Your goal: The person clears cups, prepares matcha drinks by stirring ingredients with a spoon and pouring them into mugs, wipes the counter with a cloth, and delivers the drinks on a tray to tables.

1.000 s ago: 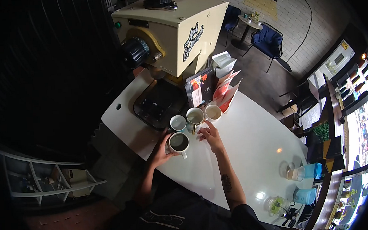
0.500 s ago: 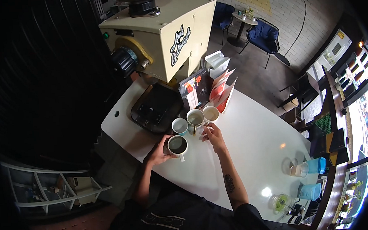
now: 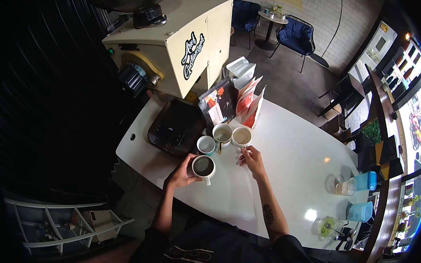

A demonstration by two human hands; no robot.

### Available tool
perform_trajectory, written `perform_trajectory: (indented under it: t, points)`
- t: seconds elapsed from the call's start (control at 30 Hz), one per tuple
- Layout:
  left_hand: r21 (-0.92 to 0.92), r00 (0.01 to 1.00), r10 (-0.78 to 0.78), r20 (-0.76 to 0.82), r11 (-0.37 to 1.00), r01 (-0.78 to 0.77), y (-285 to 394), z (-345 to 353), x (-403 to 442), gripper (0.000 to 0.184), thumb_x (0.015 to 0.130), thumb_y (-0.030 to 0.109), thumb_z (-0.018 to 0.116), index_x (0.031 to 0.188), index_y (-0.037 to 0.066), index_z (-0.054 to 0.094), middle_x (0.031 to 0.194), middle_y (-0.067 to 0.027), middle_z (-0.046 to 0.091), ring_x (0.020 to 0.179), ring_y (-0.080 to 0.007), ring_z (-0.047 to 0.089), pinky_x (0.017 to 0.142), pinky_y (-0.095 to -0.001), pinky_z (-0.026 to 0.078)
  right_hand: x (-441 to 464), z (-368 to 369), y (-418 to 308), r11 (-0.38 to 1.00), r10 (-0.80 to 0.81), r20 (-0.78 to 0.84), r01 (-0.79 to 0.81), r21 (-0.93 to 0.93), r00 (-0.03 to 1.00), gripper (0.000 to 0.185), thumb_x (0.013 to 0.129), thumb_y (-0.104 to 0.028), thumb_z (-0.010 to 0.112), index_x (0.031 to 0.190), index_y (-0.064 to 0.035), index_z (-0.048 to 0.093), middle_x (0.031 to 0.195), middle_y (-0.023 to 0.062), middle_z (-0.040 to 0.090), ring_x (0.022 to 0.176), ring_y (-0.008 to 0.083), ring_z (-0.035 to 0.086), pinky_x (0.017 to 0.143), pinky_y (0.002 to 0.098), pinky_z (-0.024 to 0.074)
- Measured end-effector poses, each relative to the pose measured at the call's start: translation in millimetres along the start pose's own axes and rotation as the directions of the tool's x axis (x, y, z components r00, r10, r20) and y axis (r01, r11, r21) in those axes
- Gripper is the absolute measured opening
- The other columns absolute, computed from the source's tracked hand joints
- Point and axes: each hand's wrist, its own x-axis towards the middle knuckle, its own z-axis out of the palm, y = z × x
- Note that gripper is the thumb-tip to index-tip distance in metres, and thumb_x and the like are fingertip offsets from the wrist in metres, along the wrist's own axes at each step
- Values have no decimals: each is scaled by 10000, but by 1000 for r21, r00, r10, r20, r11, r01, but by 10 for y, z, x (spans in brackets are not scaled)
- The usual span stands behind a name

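Since the earlier frame, my right hand [image 3: 253, 162] has shifted from beside the gold handle to the handle of the round cream ceramic cup [image 3: 241, 136] at the right end of the cluster, and that cup sits slightly nearer me. My right fingers are curled at its handle, but I cannot tell whether they grip it or only touch it. My left hand [image 3: 180, 174] stays around the side of a round white mug with a dark interior [image 3: 204, 166], fingers grasping its wall, its handle pointing towards me. I cannot tell whether its base rests on the white smooth-topped bench [image 3: 296, 156].

Just beyond that mug stands a small pale-blue round cup [image 3: 206, 145]. To its right is a whitish mug with a gold handle [image 3: 222, 135], placed between the pale-blue cup and the cream one. Behind the cluster I have an upright black printed packet [image 3: 217, 103] and red-and-white paper packets [image 3: 251, 106]. Left of those lies a flat black tray [image 3: 176, 128], below the cream boxy metal machine [image 3: 184, 57]. Well off to my right stand two blue plastic cups [image 3: 364, 181] and a clear glass jar with something green inside [image 3: 328, 227].
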Motion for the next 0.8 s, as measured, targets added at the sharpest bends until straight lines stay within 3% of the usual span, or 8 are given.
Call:
perform_trajectory:
  t: [0.2, 0.27, 0.5, 0.8]
  points:
    - [-66, 999, -7, 52, 998, 10, -20, 1, 112, 789, 633, 152, 904, 1247, 73, 415, 1231, -67, 554, 1198, -186, 512, 1040, -353, 391, -123, -142, 2, 1000, 10, -14, -11, -25, 1000, 280, 977, -239, 563, 944, 38, 579, 713, 107, 629, 599, 142, 606, 539, 280, 511]
    - [-80, 997, -10, 75, 997, 16, -28, 19, 164, 803, 631, 166, 907, 1255, 72, 410, 1236, -67, 547, 1201, -185, 505, 1045, -352, 385, -146, -190, 53, 999, 0, -1, 0, -34, 1000, 303, 977, -219, 555, 1022, 80, 571, 746, 161, 657, 601, 174, 637, 537, 281, 511]
    - [-57, 990, 29, 141, 998, -21, -152, 84, 369, 860, 640, 256, 909, 1295, 72, 383, 1258, -71, 505, 1207, -184, 471, 1055, -344, 363, -347, -305, 25, 999, -2, -58, 0, -39, 998, 278, 976, -190, 551, 1012, 84, 579, 755, 162, 662, 603, 168, 639, 535, 280, 509]
    - [-33, 985, 27, 171, 999, -22, -74, 165, 601, 840, 636, 248, 911, 1277, 76, 398, 1246, -70, 499, 1201, -189, 471, 1047, -346, 365, -633, -505, 27, 998, 17, -69, -22, -63, 997, 285, 995, -225, 532, 999, 56, 585, 766, 118, 653, 629, 141, 627, 559, 270, 513]
